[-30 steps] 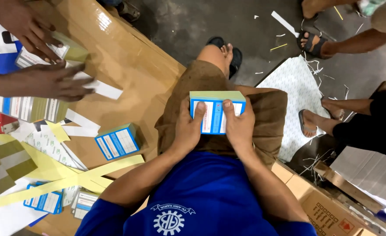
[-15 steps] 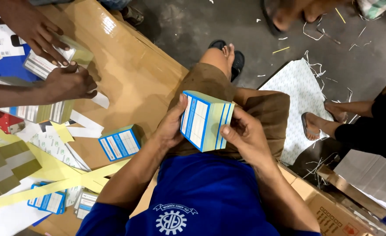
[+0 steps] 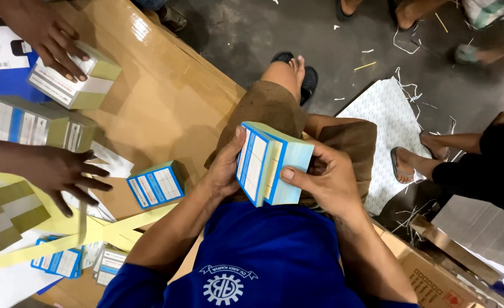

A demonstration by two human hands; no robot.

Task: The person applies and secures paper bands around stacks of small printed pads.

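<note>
Blue and pale green cardboard makes the small carton (image 3: 272, 164) that the person holds over the lap, a little below the centre of the frame. It is already opened into a box shape, with the printed blue and white face turned to the left and one end showing toward the camera; I judge the shaping is done but the end is not yet closed, though the flaps themselves are hard to see. The left hand (image 3: 224, 168) is curled around the left side of the carton with the thumb on the upper edge, and the right hand (image 3: 326, 179) grips the right side, its thumb pressed flat on the green end. On the brown cardboard sheet (image 3: 160, 91) at the left lies one more flat blue carton (image 3: 156, 183), and other flat ones (image 3: 58, 263) wait at the lower left among long yellow paper strips (image 3: 92, 231), so much work seems left. Another person's hands are busy in the upper left: one hand (image 3: 49, 34) rests on a finished box (image 3: 78, 80), the other (image 3: 63, 174) spreads over the sheet. Feet in sandals and paper scraps lie on the grey floor (image 3: 235, 34) at the upper right; nothing blocks the carton.
</note>
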